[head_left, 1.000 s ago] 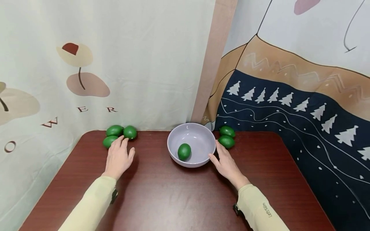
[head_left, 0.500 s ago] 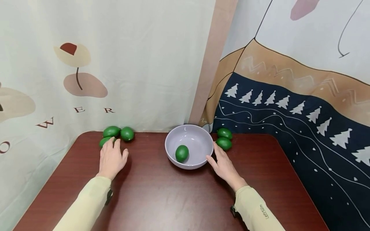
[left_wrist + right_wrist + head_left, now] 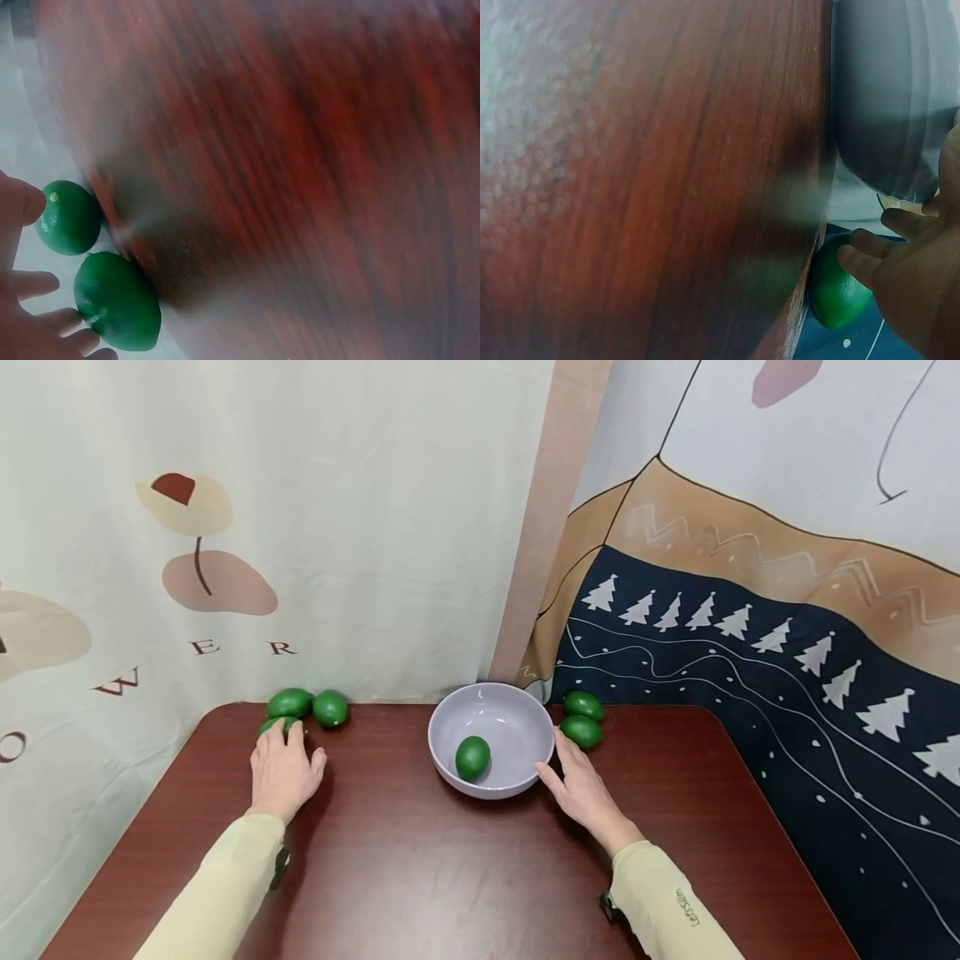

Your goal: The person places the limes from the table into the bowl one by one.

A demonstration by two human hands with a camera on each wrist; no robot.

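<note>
At the far left of the table (image 3: 420,860), our left hand (image 3: 281,772) lies over the near lime (image 3: 116,304) of a cluster of three. The fingertips seem to meet its skin, but the thumb stands apart, so we have no clamp on it. To take it well, we should bring the thumb round the near side and squeeze gently, as the smooth curve may roll. The back lime (image 3: 289,702) and the side lime (image 3: 330,708) sit close by, so we should lift straight up rather than sweep.

Right of these, the lavender bowl (image 3: 517,735) holds one lime (image 3: 472,758). Our right hand (image 3: 585,793) rests along the bowl's right side, fingers fairly straight, not wrapped around it; light, steady pressure should suffice. Just beyond those fingers lie two more limes (image 3: 581,732), which we should avoid nudging.
</note>
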